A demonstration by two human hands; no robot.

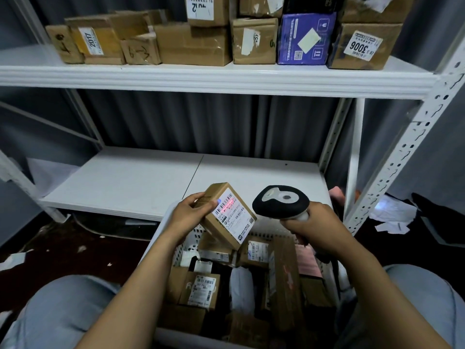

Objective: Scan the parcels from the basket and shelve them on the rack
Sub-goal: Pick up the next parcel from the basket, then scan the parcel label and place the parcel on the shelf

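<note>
- Two hands busy: the left hand (pixel 187 217) grips a small brown cardboard parcel (pixel 226 215) by its side, thumb curled over the top face next to the label. The parcel is held tilted, just above the basket (pixel 190 241).
- The right hand (pixel 314 227) is wrapped tight round the pale handle of a scanner (pixel 280 201). It has a rounded matte-black head with a grey insert, and sits just beside the parcel without touching it.
- The parcel's white shipping label (pixel 231 215) has barcodes and tiny print. A red glow lies across the top barcode and a bluish dot sits by the thumb. I can make out digits starting "501"; the rest is too small to read.
- The basket is white plastic with lattice walls, sitting between the person's knees. It's crammed with plain brown cartons, a long flat brown box (pixel 285 278), a white poly bag (pixel 239 290) and something pink (pixel 308 263) at the right edge.
- The rack is white metal with a perforated upright (pixel 407 152) on the right. Its lower shelf (pixel 156 182) is smooth white board behind the basket.
- The upper shelf (pixel 216 76) is packed with taped, dented cartons. One on the left reads "2017" (pixel 93 40) and one on the right reads "3006" (pixel 362 45), upside down. A glossy purple box (pixel 305 39) with a QR code sits next to that one.
- White paper scraps (pixel 392 217) litter the dark floor to the right, and there's a grey corrugated wall behind.
</note>
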